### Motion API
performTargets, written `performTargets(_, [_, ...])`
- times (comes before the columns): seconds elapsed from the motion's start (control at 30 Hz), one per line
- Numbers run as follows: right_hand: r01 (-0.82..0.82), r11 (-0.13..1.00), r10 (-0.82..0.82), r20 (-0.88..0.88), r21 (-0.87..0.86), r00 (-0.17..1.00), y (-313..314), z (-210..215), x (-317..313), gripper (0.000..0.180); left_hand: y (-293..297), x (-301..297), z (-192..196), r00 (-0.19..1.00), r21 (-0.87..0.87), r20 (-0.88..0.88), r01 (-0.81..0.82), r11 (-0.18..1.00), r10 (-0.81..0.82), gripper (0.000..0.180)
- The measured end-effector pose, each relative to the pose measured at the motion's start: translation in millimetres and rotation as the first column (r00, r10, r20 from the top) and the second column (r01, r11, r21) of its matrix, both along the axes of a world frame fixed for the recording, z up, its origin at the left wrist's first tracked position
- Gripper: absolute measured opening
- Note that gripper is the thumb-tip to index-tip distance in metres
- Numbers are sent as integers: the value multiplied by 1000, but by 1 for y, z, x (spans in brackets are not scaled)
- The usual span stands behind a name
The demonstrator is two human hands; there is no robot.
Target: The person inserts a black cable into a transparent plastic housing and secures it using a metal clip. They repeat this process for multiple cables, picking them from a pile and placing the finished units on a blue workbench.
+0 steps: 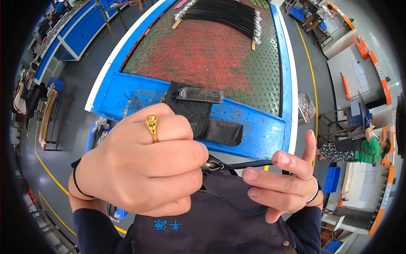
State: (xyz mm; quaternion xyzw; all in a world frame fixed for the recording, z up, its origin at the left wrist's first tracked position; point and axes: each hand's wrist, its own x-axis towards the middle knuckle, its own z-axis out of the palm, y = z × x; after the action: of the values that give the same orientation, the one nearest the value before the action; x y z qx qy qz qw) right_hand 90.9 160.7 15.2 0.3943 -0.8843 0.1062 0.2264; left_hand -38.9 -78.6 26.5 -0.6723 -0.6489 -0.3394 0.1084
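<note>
My left hand (144,165), with a gold ring on one finger, is closed in a fist in front of my apron. From its knuckles pokes the metal-fitted end of a thin black strap (247,164). The strap runs across to my right hand (287,182), where it passes between the fingers, which are bent and partly spread. A second thin black length loops down below, over the apron. The end inside my left fist is hidden. Beyond the fist, a clear-wrapped black block (201,95) lies on a dark cloth (188,112), beside a folded black piece (223,132).
The blue-framed table (253,122) has a worn red-green studded top. At its far end lies a row of black straps (222,17) with plastic-wrapped ends. A rack (50,118) stands left. On the right, a person in green (368,151) stands by orange-edged panels.
</note>
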Motion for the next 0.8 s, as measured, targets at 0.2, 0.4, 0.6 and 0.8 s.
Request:
performTargets(0.2, [-24,997,27,45,-74,999,5,-2,-2,46,2,-2,-2,1000,16,9,16,1000,-16,15])
performTargets(0.4, [107,663,-117,39,-740,992,22,-20,-1,44,1,-5,-8,1000,48,12,-5,999,4,15])
performTargets(0.6, [598,509,-386,457,-619,802,64,-108,-28,36,-7,-9,-23,988,32,91,-126,992,122,15])
performTargets(0.8, [601,764,-643,357,235,677,25,-230,-18,39,-23,-10,-51,561,-119,756,-391,913,339,14])
